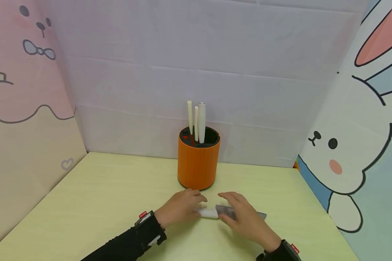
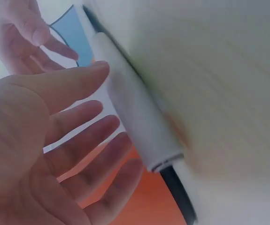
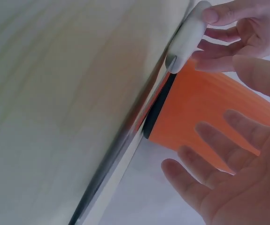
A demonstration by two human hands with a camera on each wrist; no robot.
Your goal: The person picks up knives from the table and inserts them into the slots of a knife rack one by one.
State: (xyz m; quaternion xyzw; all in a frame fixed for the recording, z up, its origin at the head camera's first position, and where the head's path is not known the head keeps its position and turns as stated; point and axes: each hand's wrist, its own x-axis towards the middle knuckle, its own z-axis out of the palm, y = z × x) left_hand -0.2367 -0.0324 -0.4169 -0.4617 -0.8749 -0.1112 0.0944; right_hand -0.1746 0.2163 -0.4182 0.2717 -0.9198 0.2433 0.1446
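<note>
A kitchen knife (image 1: pixel 209 213) lies on the table, its white handle to the left and its metal blade to the right. Beside the end of the handle is my left hand (image 1: pixel 179 206), fingers spread and relaxed. In the left wrist view the thumb tip comes right at the white handle (image 2: pixel 135 105), with the other fingers next to it and not wrapped round. My right hand (image 1: pixel 246 221) hovers over the blade, partly covering it from above. Seen from the right wrist, its fingers are apart and loosely bent, away from the blade (image 3: pixel 113 150).
An orange cylindrical knife block (image 1: pixel 197 163) stands just behind the hands, with several white handles (image 1: pixel 201 121) sticking up from its black top. The pale yellow table (image 1: pixel 117 192) meets a white back wall and cartoon-printed side panels.
</note>
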